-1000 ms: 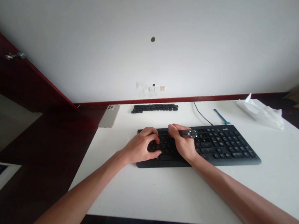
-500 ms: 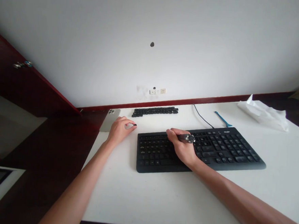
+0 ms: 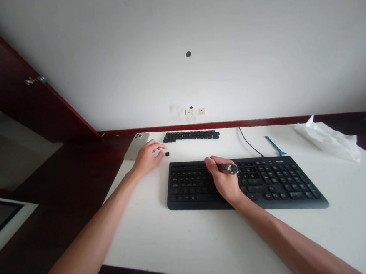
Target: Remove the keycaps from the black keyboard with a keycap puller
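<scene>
Loose keycap lies just beside left hand, slightly parted; right hand grips dark tool above keyboard.

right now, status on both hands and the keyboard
Left hand open, loose black keycap beside thumb. Right hand gripping dark handheld tool over black keyboard. Smartphone close by left hand.

Soft, diffuse light brightens the lower wall and the white table; the floor sinks near-black. Upper corners darken, wide-angle distortion slants the door, and fine marks on the keyboard smear.
</scene>
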